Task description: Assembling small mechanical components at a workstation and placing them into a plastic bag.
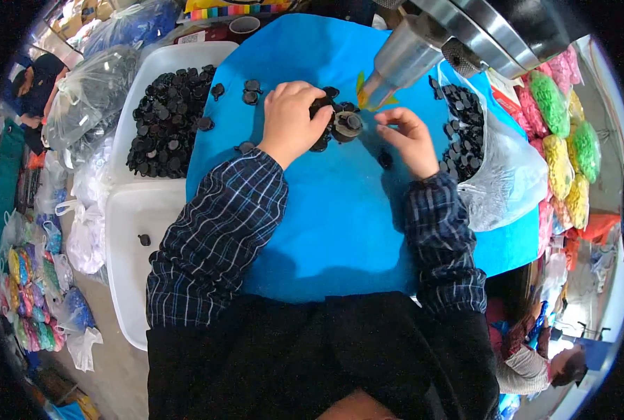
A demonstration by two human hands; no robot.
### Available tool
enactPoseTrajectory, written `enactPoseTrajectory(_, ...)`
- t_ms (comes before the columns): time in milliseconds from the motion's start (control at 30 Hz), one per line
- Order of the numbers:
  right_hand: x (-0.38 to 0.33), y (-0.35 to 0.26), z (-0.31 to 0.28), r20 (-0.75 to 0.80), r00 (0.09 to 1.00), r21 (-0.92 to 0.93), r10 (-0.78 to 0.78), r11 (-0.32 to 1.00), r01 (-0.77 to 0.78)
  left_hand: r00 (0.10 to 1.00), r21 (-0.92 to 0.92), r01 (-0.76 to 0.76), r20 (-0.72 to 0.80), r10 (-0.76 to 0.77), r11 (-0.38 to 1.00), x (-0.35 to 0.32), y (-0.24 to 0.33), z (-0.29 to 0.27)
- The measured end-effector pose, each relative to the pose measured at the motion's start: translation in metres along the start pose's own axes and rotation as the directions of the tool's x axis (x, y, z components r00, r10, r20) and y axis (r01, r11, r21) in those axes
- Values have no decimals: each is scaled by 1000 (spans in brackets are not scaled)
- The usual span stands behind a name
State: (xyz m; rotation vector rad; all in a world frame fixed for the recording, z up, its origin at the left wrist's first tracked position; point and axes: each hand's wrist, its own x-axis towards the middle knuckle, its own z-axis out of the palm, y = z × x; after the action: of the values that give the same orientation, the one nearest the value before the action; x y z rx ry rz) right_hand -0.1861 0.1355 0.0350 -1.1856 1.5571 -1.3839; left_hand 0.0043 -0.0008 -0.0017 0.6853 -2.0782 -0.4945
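My left hand [292, 120] rests over a small cluster of black plastic pieces, its thumb and forefinger closed about one small black round piece [319, 106]. Just right of it, a round metal holder [345, 133] carries another black disc [352, 122] on top. My right hand [408, 140] hovers right of the holder; its fingers are bent, the tips slightly apart, and I see nothing between them. Above the holder a metal machine head [406, 59] slants in from the upper right, with yellow-green strips [365, 94] by its tip. The left palm hides some pieces.
Blue cloth [319, 231] covers the table. On the left stand a white tub heaped with black pieces [168, 122] and a second white tub [126, 280] with one piece. A clear plastic bag [508, 175] of black discs lies right. Colourful bags [560, 140] and two other people are farther off.
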Motion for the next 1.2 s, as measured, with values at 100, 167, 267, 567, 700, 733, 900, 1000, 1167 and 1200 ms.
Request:
enactPoseTrajectory(100,-15,-14,-29,162,984,-428,-77,893,141,1000,11,3,-8,-3,1000,1,0,0)
enactPoseTrajectory(167,-18,-9,-33,329,933,-445,-147,847,291,999,7,13,-30,-13,1000,2,1,0)
enactPoseTrajectory(267,-16,1,-32,521,822,-472,-228,726,500,999,7,12,-31,-12,1000,5,0,-2)
enactPoseTrajectory(567,-4,21,-9,2,978,-394,-208,899,192,976,-17,-213,43,214,977,4,16,1)
enactPoseTrajectory(700,10,27,23,-150,946,-331,-288,916,227,987,8,-144,72,143,990,3,14,1)
enactPoseTrajectory(733,14,27,32,-150,935,-361,-321,898,250,994,6,-94,60,94,996,4,11,0)
enactPoseTrajectory(900,16,19,49,-133,937,-316,-325,909,270,999,20,-26,-24,26,999,2,-2,-2)
enactPoseTrajectory(1000,9,15,34,-110,955,-446,-274,872,199,1000,-5,-17,-25,17,1000,2,-2,-2)
enactPoseTrajectory(1167,-6,10,7,-152,980,-343,-129,937,70,995,-5,50,86,-49,999,7,-5,-15)
enactPoseTrajectory(1200,-10,8,2,-166,978,-343,-126,937,62,992,10,-37,121,36,999,10,-7,-20)
